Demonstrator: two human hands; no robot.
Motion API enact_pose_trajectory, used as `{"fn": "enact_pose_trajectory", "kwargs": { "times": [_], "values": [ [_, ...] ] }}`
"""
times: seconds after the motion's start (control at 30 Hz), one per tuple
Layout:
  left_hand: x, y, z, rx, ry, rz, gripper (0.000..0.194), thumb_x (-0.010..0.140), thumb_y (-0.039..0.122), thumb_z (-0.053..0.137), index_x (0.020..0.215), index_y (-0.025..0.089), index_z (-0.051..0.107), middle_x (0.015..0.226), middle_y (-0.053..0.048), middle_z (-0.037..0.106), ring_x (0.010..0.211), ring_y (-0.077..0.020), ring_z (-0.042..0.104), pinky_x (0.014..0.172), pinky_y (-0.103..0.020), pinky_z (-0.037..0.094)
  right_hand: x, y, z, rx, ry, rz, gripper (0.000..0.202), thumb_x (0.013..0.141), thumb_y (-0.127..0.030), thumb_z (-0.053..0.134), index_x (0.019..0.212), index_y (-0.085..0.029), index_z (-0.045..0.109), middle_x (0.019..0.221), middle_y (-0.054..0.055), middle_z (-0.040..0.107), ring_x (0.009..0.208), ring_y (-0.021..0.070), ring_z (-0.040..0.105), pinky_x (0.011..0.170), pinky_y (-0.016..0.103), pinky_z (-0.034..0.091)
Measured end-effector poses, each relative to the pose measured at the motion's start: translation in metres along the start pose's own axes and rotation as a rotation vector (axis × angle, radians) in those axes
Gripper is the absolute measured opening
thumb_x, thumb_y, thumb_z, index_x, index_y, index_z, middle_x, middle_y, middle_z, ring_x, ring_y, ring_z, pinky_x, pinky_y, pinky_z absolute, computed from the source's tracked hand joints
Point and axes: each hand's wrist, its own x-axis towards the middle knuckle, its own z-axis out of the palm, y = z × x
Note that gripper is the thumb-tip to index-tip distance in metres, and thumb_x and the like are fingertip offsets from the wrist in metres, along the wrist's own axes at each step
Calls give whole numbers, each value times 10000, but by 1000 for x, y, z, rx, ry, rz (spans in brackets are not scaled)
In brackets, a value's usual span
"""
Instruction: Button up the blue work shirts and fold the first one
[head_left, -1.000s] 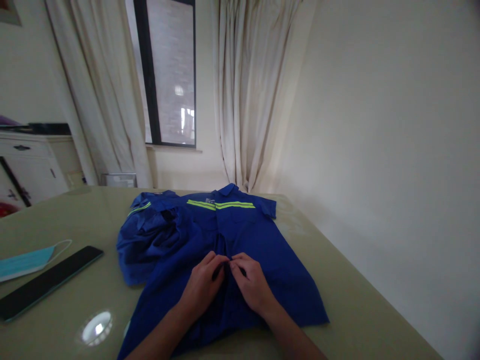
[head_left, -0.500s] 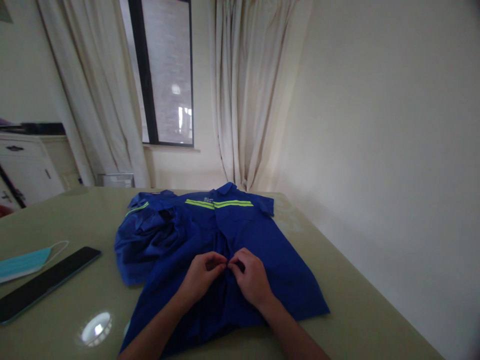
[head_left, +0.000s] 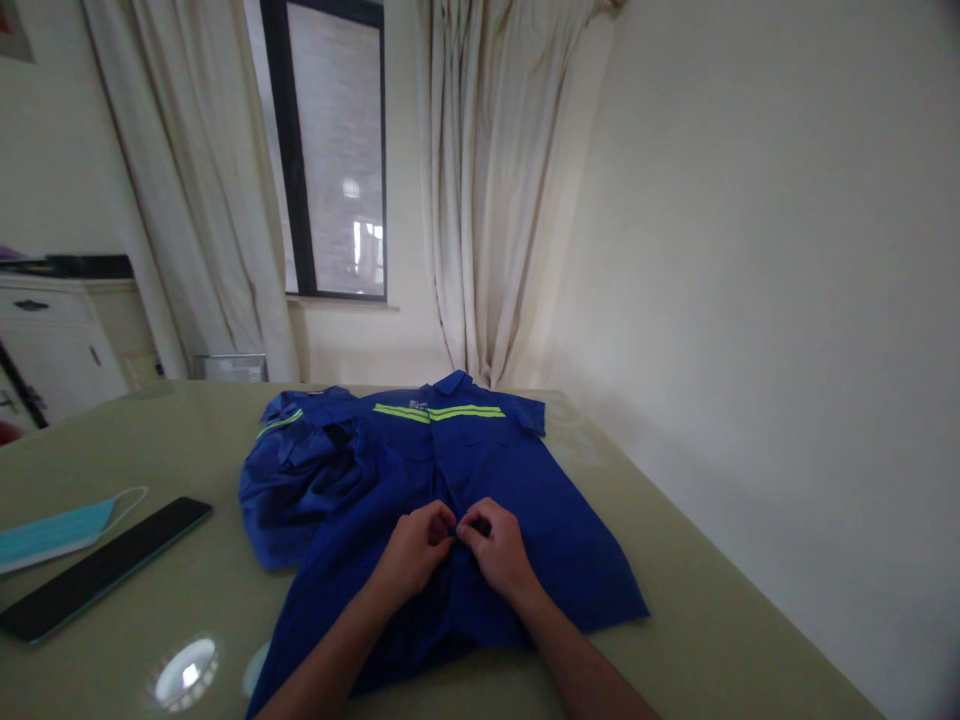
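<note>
A blue short-sleeved shirt (head_left: 570,530) with yellow-green stripes across its chest lies spread out, collar at the far end. My left hand (head_left: 418,545) and my right hand (head_left: 495,545) meet at its front opening, low on the garment. Fingers and thumbs of both are pinched on the shirt's front edges, the fingertips almost touching. Any button between them is too small to make out. Bunched beside it on the left is another blue garment (head_left: 292,490) with a similar stripe.
The greenish glossy table (head_left: 697,620) bears a light blue face mask (head_left: 56,535) and a long black flat object (head_left: 109,570) at the left. A wall (head_left: 787,350) runs along the right side. Curtains, a window and a white cabinet (head_left: 60,335) stand beyond.
The view has shifted slightly. My left hand has turned a little, its fingers more curled, while both hands stay at the same part of the shirt front.
</note>
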Motion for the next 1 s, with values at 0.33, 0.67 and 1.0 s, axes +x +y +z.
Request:
{"fn": "enact_pose_trajectory", "kwargs": {
  "times": [0.33,0.67,1.0],
  "values": [
    [-13,-2,4,428,104,192,323,1031,271,375,1052,245,696,1006,-46,726,968,-202,666,885,-311,500,5,15,-12,130,-182,150,99,748,-209,629,735,-166,718,608,-27,628,542,122,545,549,217,418],
    [-67,-10,22,735,27,146,451,973,324,442,1395,308,602,1608,-68,421,1490,-370,348,1191,-641,272,13,-34,6,-620,-117,27,237,799,-440,711,881,-218,720,926,85,714,844,256,687,703,318,464],
    [-51,25,-18,734,-53,11,402,994,250,355,1176,258,713,1182,-131,736,1081,-318,693,910,-492,529,30,5,7,-367,-84,58,301,812,-52,564,1001,-215,732,874,26,682,852,172,661,758,250,447]
  ]
}}
